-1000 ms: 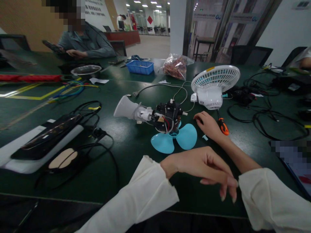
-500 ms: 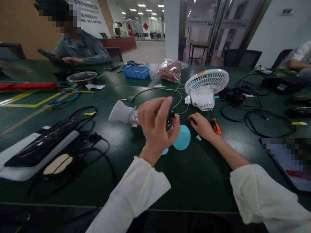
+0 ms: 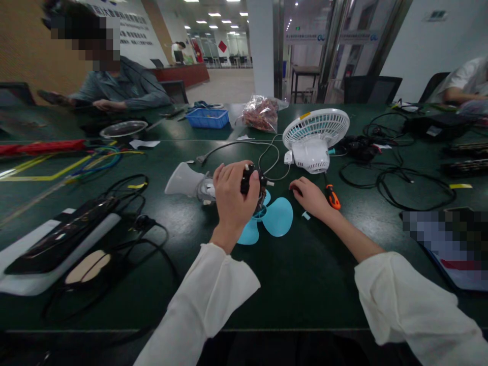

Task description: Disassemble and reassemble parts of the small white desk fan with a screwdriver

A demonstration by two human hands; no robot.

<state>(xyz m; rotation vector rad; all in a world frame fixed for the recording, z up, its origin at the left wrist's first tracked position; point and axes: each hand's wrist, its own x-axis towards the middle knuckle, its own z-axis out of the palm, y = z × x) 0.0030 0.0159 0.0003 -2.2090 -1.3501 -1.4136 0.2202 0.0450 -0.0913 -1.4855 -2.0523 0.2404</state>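
Note:
My left hand (image 3: 235,195) is wrapped round a black motor part (image 3: 250,179) above the table. Beside that hand, to the left, is a light grey stand (image 3: 185,181). A blue fan blade (image 3: 278,217) shows under the motor part. To the right my right hand (image 3: 309,195) rests on the table with curled fingers; whether it holds anything small is hidden. A small pale blue piece (image 3: 306,215) lies just below it. Behind it is the white fan housing (image 3: 312,152) with its grille, and an orange screwdriver (image 3: 333,197) lies to its right.
A blue basket (image 3: 208,119) and a bag of reddish items (image 3: 261,113) stand at the back. Black cables (image 3: 396,188) and a tablet (image 3: 446,249) are on the right. A black device (image 3: 61,234) lies left. A person sits across the table.
My left hand has turned and lowered with the motor part, which shows more now, as does the blue blade. My right hand keeps its place on the table. The view has shifted slightly.

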